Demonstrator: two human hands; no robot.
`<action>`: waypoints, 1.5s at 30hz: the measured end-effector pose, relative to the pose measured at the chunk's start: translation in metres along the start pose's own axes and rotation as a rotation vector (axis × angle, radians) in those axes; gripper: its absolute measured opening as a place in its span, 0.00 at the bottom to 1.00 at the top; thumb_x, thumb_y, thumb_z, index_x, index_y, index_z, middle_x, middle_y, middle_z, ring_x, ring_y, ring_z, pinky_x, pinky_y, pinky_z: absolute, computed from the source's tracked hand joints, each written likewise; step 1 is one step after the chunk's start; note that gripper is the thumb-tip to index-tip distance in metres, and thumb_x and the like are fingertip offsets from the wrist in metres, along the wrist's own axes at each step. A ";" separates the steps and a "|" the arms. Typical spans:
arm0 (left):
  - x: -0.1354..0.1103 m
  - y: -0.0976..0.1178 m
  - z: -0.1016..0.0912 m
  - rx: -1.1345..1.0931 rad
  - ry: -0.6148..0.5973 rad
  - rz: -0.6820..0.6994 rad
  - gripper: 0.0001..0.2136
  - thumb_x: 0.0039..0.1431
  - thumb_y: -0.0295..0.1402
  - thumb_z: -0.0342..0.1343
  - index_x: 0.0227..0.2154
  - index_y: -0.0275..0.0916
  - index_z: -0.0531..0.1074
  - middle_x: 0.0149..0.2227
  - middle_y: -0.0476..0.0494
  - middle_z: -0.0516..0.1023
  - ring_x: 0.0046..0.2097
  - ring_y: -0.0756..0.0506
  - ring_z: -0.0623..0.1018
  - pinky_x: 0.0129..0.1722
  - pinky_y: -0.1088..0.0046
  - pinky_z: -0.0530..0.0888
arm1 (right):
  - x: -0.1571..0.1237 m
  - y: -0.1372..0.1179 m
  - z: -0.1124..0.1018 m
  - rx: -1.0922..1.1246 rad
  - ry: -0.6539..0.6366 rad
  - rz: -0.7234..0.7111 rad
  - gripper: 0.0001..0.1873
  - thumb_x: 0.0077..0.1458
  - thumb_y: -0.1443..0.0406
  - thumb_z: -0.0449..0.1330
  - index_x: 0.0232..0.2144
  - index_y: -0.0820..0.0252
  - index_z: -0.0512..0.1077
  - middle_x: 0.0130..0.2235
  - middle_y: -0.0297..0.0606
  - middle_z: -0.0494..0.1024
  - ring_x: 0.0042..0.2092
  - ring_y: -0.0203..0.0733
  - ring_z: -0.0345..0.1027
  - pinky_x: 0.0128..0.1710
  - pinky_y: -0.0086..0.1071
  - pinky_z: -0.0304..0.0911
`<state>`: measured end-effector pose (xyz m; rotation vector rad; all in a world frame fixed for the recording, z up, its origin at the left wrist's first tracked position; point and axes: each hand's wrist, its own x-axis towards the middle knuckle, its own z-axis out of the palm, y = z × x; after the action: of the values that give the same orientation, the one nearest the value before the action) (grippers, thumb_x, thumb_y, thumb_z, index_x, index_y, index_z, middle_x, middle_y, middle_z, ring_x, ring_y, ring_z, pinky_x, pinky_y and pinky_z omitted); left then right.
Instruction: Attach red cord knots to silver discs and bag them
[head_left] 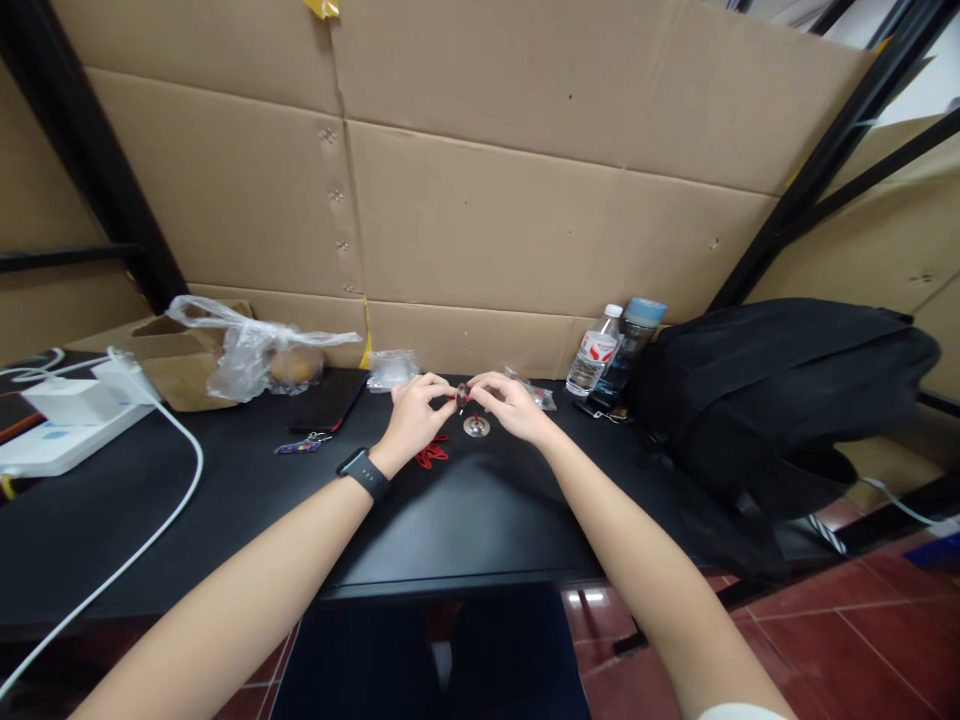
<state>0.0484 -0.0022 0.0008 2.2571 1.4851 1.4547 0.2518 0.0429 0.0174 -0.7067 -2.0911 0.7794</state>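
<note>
- left hand (416,410): is pinching a small brown piece (462,396) between thumb and fingertips; its wrist is wearing a dark watch (362,473).
- right hand (510,405): is meeting the left at the same piece, fingertips bent in close; whether they are gripping the piece itself or the bit of red beside it, one cannot tell.
- small brown piece: is sitting between the two hands, its detail too small to read.
- silver disc (476,427): is showing just below the gap between the hands, a bit of red at its top; whether it is hanging or resting, one cannot tell.
- red cord (433,452): is lying in loops just under the left hand.
- clear packet (393,369): is lying just beyond the left hand.
- second packet (541,397): is lying just past the right hand, partly hidden by it.
- key ring (298,444): is lying to the left of the left hand, with a colourful tag.
- plastic bag (259,350): is resting farther left and beyond, holding something round and orange.
- power strip (64,440): is lying well left of both hands, with a white cable (191,480) curving toward the left forearm.
- water bottle (595,352): is standing beyond and right of the right hand, beside a blue-lidded bottle (634,340).
- black backpack (772,390): is resting well to the right of the right hand.
- black table (465,530): is extending beneath both hands.
</note>
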 end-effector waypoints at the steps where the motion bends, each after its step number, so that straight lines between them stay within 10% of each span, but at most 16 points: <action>1: 0.000 -0.002 0.001 -0.021 -0.001 0.015 0.05 0.61 0.34 0.61 0.34 0.43 0.81 0.39 0.46 0.81 0.44 0.43 0.78 0.48 0.62 0.69 | 0.000 0.001 -0.002 -0.065 -0.010 -0.020 0.15 0.62 0.53 0.60 0.35 0.60 0.77 0.48 0.44 0.77 0.46 0.43 0.73 0.39 0.34 0.69; 11: 0.000 -0.003 0.007 -0.118 -0.056 0.094 0.11 0.66 0.29 0.50 0.45 0.41 0.75 0.44 0.44 0.77 0.47 0.44 0.76 0.51 0.65 0.71 | 0.000 0.006 -0.003 -0.209 -0.072 -0.032 0.08 0.60 0.65 0.62 0.29 0.61 0.74 0.49 0.43 0.73 0.46 0.42 0.71 0.38 0.31 0.66; 23: -0.004 -0.019 0.012 0.143 -0.434 0.100 0.12 0.67 0.42 0.51 0.45 0.49 0.78 0.47 0.47 0.80 0.50 0.41 0.75 0.53 0.62 0.69 | -0.004 0.006 -0.016 -0.350 -0.239 -0.013 0.03 0.52 0.69 0.66 0.27 0.60 0.78 0.51 0.42 0.73 0.49 0.44 0.71 0.49 0.37 0.65; 33: -0.002 -0.044 0.008 0.300 -0.388 0.101 0.19 0.61 0.24 0.47 0.50 0.46 0.75 0.50 0.42 0.79 0.52 0.39 0.76 0.52 0.58 0.69 | -0.008 0.013 -0.045 -0.466 -0.500 0.173 0.02 0.48 0.68 0.66 0.24 0.60 0.78 0.29 0.35 0.78 0.33 0.39 0.71 0.35 0.30 0.62; 45: 0.000 -0.078 -0.020 0.702 -0.343 -0.245 0.17 0.65 0.31 0.44 0.50 0.38 0.74 0.59 0.32 0.73 0.62 0.32 0.66 0.56 0.47 0.62 | -0.008 0.021 -0.045 -0.393 -0.394 0.194 0.14 0.55 0.55 0.66 0.31 0.60 0.75 0.30 0.35 0.79 0.30 0.37 0.69 0.30 0.29 0.59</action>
<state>-0.0188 0.0306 -0.0283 2.3464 2.2752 0.4727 0.2975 0.0644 0.0213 -1.0481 -2.6028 0.6546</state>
